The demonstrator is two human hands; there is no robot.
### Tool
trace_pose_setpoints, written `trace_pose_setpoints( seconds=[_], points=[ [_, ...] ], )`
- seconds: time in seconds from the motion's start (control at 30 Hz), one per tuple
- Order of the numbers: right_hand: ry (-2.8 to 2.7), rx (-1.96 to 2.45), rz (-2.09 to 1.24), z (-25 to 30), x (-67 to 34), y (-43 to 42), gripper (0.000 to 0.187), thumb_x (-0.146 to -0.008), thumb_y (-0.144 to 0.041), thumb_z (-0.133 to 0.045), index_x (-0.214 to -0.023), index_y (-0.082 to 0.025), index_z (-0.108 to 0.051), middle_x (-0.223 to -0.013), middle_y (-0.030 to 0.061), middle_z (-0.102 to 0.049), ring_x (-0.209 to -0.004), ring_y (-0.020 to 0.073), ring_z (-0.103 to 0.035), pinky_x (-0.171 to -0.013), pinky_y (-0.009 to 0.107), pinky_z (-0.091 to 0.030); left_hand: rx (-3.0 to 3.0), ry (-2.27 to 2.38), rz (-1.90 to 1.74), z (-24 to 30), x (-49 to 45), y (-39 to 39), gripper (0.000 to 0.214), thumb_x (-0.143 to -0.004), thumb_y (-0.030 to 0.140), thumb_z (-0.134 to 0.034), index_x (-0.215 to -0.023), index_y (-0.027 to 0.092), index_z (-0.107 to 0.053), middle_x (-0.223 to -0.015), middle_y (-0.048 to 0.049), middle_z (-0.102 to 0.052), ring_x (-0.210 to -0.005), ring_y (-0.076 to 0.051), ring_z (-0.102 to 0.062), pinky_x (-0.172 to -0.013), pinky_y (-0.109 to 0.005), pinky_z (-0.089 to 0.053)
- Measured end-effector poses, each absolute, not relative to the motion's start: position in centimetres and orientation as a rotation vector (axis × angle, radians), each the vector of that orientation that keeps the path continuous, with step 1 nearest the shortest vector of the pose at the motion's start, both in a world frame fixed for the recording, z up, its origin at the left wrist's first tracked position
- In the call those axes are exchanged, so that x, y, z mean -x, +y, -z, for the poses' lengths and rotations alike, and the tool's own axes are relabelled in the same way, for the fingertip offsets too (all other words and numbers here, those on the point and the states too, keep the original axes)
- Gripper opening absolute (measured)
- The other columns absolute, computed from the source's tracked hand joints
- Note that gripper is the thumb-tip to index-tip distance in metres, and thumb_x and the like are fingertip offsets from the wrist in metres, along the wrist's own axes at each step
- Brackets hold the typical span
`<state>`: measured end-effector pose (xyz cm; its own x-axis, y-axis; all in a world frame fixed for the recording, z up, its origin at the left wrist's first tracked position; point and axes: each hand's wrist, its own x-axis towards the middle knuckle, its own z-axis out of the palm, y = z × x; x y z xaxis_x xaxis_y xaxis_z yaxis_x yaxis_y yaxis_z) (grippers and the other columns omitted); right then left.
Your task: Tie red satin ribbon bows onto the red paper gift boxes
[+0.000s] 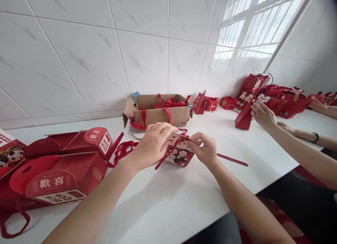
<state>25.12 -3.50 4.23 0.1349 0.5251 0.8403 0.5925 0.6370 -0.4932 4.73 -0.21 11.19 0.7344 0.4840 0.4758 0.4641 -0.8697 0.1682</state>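
A small red gift box (181,157) printed with a cartoon couple stands on the white table between my hands. My left hand (157,140) is closed on the box's left side and top edge, its fingers bent over the upper part. Across the front of the box runs a dark red ribbon (163,160), one end hanging down at the left. My right hand (206,149) pinches this ribbon at the box's top right. Its fingertips partly cover where the ribbon crosses, so I cannot tell whether it is knotted. Another ribbon piece (233,159) lies right of my right hand.
Behind stands an open cardboard box (163,117) with red ribbons inside and over its edge. Large red gift boxes (60,177) fill the left side. Beyond, at right, a co-worker's hand (263,116) touches a red box (243,118), near piled red boxes (295,101).
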Motion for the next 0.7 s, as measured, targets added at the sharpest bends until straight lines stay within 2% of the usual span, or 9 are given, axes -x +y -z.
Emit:
trace_pose_setpoints(
  seconds=[0.07, 0.17, 0.27, 0.37, 0.53, 0.7],
  points=[
    [-1.449, 1.021, -0.077, -4.3, -24.9, -3.4, 0.011, -0.076, -0.025, -0.068, -0.069, -0.021, -0.059, -0.062, -0.0011, -0.065, -0.055, 0.0141, -0.061, -0.052, 0.027, -0.051, -2.939, 0.794, -0.765, -10.8, -4.8, 0.0, 0.041, -0.086, 0.01, -0.048, -0.125, 0.024, -0.045, -0.122, -0.0061, -0.052, -0.116, -0.022, -0.044, -0.096, -0.04, -0.034],
    [-1.386, 1.019, -0.264, -4.4, -24.6, -3.5, 0.008, -0.075, -0.026, -0.067, -0.071, -0.021, -0.061, -0.067, -0.0004, -0.067, -0.062, 0.0153, -0.064, -0.057, 0.028, -0.055, -2.96, 0.804, -0.766, -10.0, -5.3, 0.0, 0.048, -0.082, 0.029, -0.064, -0.127, 0.024, -0.047, -0.126, -0.0104, -0.048, -0.117, -0.028, -0.041, -0.096, -0.044, -0.037],
    [-1.317, 0.99, -0.417, -4.5, -24.1, -3.6, 0.009, -0.074, -0.027, -0.069, -0.073, -0.021, -0.062, -0.07, 0.001, -0.067, -0.066, 0.0166, -0.065, -0.059, 0.03, -0.057, -2.909, 0.808, -0.905, -9.7, -5.9, -0.2, 0.036, -0.085, 0.04, -0.06, -0.117, 0.024, -0.056, -0.124, -0.0098, -0.051, -0.114, -0.027, -0.045, -0.097, -0.045, -0.036],
    [-1.25, 0.973, -0.534, -4.4, -23.3, -3.8, 0.014, -0.073, -0.031, -0.071, -0.075, -0.021, -0.062, -0.071, 0.0024, -0.067, -0.068, 0.018, -0.066, -0.061, 0.032, -0.058, -2.825, 0.744, -0.972, -9.6, -6.2, -0.4, 0.024, -0.091, 0.034, -0.051, -0.112, 0.025, -0.058, -0.117, -0.0066, -0.059, -0.11, -0.023, -0.051, -0.098, -0.042, -0.036],
    [-1.154, 0.964, -0.564, -4.1, -21.9, -3.9, 0.018, -0.073, -0.034, -0.07, -0.074, -0.02, -0.059, -0.075, 0.0022, -0.065, -0.075, 0.018, -0.066, -0.069, 0.033, -0.059, -2.746, 0.663, -0.919, -9.2, -6.4, -0.1, 0.03, -0.09, 0.024, -0.053, -0.12, 0.024, -0.051, -0.116, -0.0038, -0.063, -0.107, -0.019, -0.054, -0.095, -0.035, -0.037],
    [-1.169, 0.854, -0.872, -4.4, -21.8, -4.2, 0.023, -0.071, -0.034, -0.073, -0.074, -0.02, -0.055, -0.07, -0.0005, -0.065, -0.067, 0.0166, -0.067, -0.067, 0.033, -0.059, -2.796, 0.684, -0.805, -8.8, -6.1, 0.6, 0.027, -0.088, 0.021, -0.056, -0.114, 0.025, -0.051, -0.108, -0.0001, -0.065, -0.096, -0.017, -0.058, -0.095, -0.038, -0.032]
  ],
)
